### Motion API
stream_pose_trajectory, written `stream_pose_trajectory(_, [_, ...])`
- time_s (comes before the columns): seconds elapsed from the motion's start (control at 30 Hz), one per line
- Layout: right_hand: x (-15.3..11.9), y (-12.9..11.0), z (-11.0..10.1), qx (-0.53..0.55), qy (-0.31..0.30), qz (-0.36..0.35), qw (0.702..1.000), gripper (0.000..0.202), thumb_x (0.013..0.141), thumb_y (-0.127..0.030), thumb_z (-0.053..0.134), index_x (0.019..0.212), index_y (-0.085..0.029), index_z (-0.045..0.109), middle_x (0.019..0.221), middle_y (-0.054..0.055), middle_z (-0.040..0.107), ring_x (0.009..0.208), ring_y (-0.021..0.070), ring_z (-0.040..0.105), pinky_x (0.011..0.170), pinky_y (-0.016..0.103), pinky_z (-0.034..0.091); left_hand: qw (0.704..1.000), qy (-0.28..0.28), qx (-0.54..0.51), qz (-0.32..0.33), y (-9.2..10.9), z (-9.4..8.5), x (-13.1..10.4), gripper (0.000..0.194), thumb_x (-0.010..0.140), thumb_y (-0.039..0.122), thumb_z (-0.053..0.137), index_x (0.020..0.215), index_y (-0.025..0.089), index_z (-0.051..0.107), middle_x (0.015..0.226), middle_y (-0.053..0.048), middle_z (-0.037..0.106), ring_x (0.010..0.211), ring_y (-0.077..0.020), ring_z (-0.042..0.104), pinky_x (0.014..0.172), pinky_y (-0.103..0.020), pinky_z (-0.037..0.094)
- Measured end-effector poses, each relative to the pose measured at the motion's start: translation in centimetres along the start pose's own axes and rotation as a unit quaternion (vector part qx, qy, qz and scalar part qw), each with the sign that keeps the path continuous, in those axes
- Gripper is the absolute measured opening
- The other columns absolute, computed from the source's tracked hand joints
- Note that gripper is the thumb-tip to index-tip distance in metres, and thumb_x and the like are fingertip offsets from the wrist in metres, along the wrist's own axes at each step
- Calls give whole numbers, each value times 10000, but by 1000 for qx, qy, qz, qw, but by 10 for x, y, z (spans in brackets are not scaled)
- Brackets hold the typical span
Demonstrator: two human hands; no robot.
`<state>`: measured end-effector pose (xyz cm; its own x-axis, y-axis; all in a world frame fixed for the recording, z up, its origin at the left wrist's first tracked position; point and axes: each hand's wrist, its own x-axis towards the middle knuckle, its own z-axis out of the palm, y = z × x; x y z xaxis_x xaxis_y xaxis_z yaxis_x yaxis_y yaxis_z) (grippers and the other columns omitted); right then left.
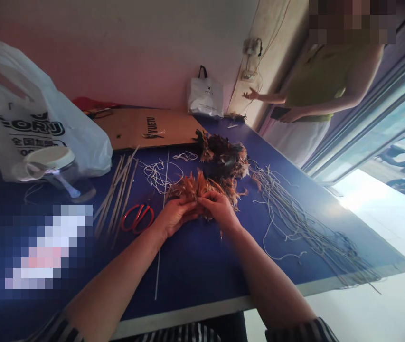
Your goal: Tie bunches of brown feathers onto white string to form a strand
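Brown-orange feathers lie bunched on the blue table, and both of my hands are closed on their near edge. My left hand pinches the feathers from the left, fingers curled under. From the right, my right hand pinches the same edge with thumb and forefinger, the two hands almost touching. Whether a string runs through the pinch is too small to tell. Beyond them sits a darker feather bundle. Red-handled scissors rest left of my left hand, near a loose tangle of white string.
Thin sticks lie left of the scissors. Long cords spread over the right side. A plastic bag and a clear lidded jar stand at left. Cardboard and a white bag are behind. Another person stands at right.
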<state>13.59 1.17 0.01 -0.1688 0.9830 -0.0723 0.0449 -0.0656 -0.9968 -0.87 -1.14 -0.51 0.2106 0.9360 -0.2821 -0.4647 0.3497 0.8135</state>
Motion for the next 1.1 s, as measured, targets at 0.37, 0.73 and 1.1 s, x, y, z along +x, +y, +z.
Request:
stream_pose_trajectory(0.37, [1,3,-2,-66,6,-32,997,264,638,-404,662,753,-168,633,574,-23,569,476,74,473,459,196,359,1000,-6,15,-8,3,-2,0,145,697,126,676,840,107,686,724,-74,684,665,-124,639,616,-204,519])
stream_pose_trajectory(0.73, [-2,-3,-3,-37,-30,-74,996,221,644,-358,666,666,-160,570,571,-20,570,491,83,489,493,214,381,997,-41,60,7,7,-2,-4,117,692,150,680,803,112,690,663,-42,658,599,-101,609,595,-202,505])
stream_pose_trajectory(1.1, [-15,-12,1,-370,23,-287,883,454,661,-359,671,1064,-206,527,1024,78,567,821,183,558,713,311,447,997,-42,-69,7,8,-12,3,194,701,162,671,887,106,673,883,-91,684,794,-154,633,643,-220,491])
